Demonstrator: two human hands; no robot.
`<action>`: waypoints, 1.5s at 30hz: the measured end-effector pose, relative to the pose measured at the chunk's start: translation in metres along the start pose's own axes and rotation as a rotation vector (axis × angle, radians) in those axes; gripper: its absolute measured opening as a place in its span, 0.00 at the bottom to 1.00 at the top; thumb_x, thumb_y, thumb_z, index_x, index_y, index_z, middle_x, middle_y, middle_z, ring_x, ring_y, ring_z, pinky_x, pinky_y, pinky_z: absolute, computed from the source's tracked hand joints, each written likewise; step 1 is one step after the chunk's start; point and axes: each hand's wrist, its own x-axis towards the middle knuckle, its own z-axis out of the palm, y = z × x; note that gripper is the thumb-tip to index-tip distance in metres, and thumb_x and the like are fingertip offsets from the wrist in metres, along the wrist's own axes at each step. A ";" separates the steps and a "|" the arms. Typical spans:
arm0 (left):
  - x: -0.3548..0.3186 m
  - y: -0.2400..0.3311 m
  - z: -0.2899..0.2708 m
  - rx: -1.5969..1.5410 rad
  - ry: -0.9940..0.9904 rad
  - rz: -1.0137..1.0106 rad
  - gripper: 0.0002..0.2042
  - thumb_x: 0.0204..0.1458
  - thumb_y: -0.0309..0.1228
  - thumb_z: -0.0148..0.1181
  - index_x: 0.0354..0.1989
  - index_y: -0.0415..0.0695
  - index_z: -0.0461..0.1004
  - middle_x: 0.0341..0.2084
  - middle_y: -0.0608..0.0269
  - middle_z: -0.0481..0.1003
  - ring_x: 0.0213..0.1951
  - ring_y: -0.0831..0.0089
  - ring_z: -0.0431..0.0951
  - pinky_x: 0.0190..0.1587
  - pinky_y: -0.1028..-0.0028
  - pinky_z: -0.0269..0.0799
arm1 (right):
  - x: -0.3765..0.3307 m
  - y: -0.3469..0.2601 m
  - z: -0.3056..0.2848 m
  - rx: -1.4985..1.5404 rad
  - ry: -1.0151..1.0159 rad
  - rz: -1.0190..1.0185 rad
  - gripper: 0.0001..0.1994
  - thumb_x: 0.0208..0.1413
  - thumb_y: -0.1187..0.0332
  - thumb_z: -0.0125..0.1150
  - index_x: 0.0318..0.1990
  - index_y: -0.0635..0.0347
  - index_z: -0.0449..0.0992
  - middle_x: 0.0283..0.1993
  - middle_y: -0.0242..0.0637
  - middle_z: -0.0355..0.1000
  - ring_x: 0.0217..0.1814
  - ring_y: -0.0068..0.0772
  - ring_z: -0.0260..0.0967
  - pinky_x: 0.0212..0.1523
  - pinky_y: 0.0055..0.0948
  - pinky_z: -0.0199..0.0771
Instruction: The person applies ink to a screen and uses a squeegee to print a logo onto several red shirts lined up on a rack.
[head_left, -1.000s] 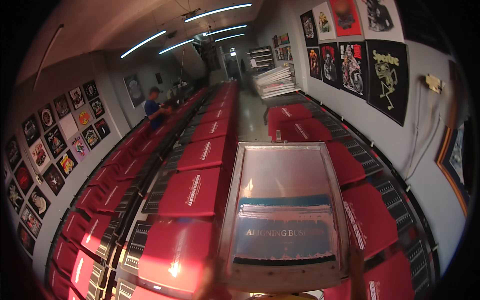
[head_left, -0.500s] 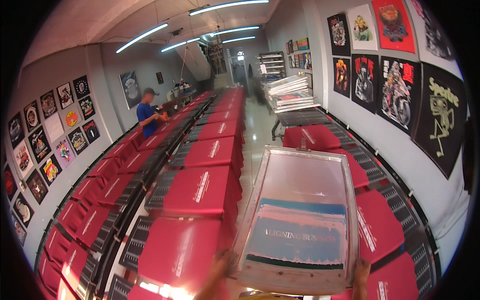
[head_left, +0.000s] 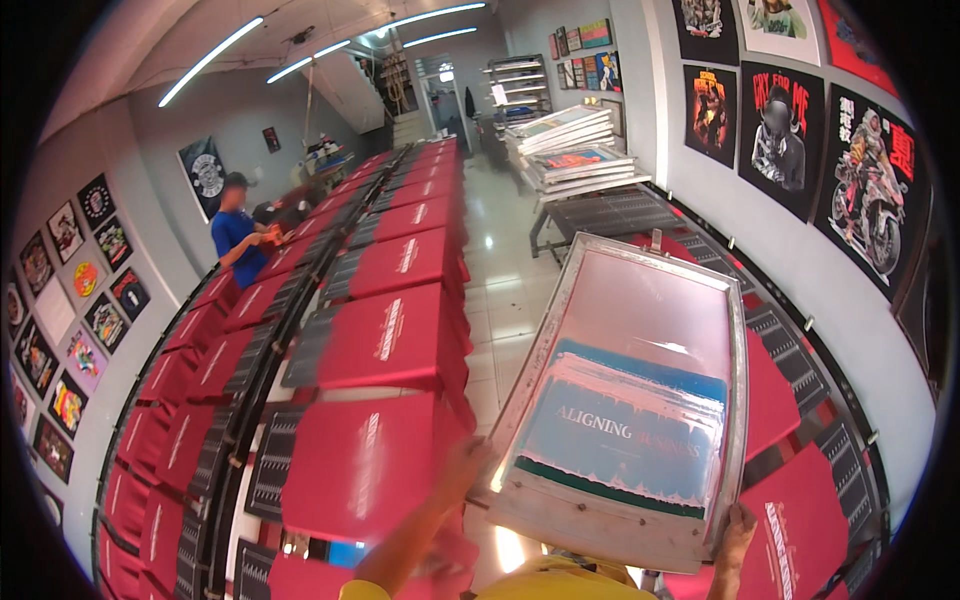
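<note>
A silver-edged screen printing frame is held up in front of me, tilted so its far end leans right. Its pale mesh carries a blue stencil block with lettering, smeared pinkish white around the edges, and a dark green strip near the close end. My left hand grips the near left corner, fingers partly hidden by the edge. My right hand is closed on the near right corner. Below and to both sides lie dark red printed fabric pieces on boards, none touched by my hands.
Long rows of boards run away on the left, with a black rail between them. A tiled aisle lies ahead. Stacked screen frames stand on a table at the right. A person in blue holds something orange at the far left.
The frame has swung slightly clockwise and higher in view, still in both hands. The surroundings have shifted outward and the stacked frames look nearer, as if I have moved forward.
</note>
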 end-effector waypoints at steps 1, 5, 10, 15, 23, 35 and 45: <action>0.031 0.004 0.001 0.007 -0.016 -0.014 0.17 0.58 0.32 0.56 0.48 0.29 0.74 0.36 0.58 0.76 0.37 0.74 0.75 0.41 0.75 0.71 | 0.018 0.009 0.018 -0.044 0.071 -0.013 0.12 0.53 0.66 0.55 0.23 0.65 0.70 0.19 0.26 0.57 0.21 0.20 0.52 0.22 0.27 0.51; 0.144 0.040 -0.002 0.098 0.034 0.120 0.16 0.58 0.34 0.56 0.44 0.32 0.75 0.34 0.61 0.75 0.37 0.76 0.73 0.40 0.75 0.69 | 0.069 -0.020 0.113 -0.167 0.139 -0.007 0.10 0.57 0.71 0.53 0.38 0.69 0.77 0.27 0.28 0.66 0.27 0.18 0.59 0.26 0.21 0.57; 0.262 0.078 -0.010 0.107 0.000 0.043 0.17 0.58 0.33 0.56 0.48 0.29 0.74 0.37 0.59 0.76 0.39 0.75 0.75 0.43 0.75 0.70 | 0.131 -0.044 0.204 -0.176 0.136 0.069 0.12 0.57 0.72 0.53 0.45 0.69 0.75 0.31 0.29 0.69 0.31 0.21 0.62 0.34 0.23 0.64; 0.399 0.063 -0.025 0.029 -0.018 0.049 0.17 0.57 0.35 0.56 0.44 0.30 0.77 0.33 0.59 0.78 0.36 0.75 0.74 0.41 0.74 0.70 | 0.195 -0.008 0.296 -0.220 0.370 -0.236 0.11 0.58 0.73 0.52 0.44 0.72 0.75 0.27 0.30 0.67 0.27 0.22 0.61 0.29 0.24 0.63; 0.628 0.093 -0.032 0.151 -0.149 0.134 0.17 0.58 0.34 0.56 0.46 0.30 0.76 0.36 0.58 0.79 0.38 0.74 0.76 0.44 0.75 0.70 | 0.261 -0.027 0.444 -0.391 0.388 -0.150 0.13 0.56 0.75 0.53 0.46 0.72 0.77 0.35 0.35 0.73 0.33 0.24 0.66 0.35 0.26 0.67; 0.851 0.153 0.036 0.450 -0.383 0.346 0.18 0.54 0.36 0.58 0.41 0.30 0.78 0.36 0.49 0.79 0.40 0.65 0.78 0.46 0.70 0.71 | 0.338 -0.019 0.566 -0.369 0.664 -0.111 0.13 0.54 0.76 0.52 0.44 0.73 0.78 0.28 0.30 0.70 0.29 0.22 0.64 0.31 0.25 0.64; 1.047 0.185 0.129 0.669 -0.448 0.601 0.17 0.52 0.40 0.57 0.36 0.36 0.80 0.30 0.45 0.77 0.35 0.49 0.77 0.40 0.59 0.72 | 0.450 -0.013 0.684 -0.158 0.781 0.000 0.15 0.54 0.77 0.52 0.48 0.72 0.77 0.37 0.37 0.76 0.34 0.23 0.68 0.36 0.24 0.69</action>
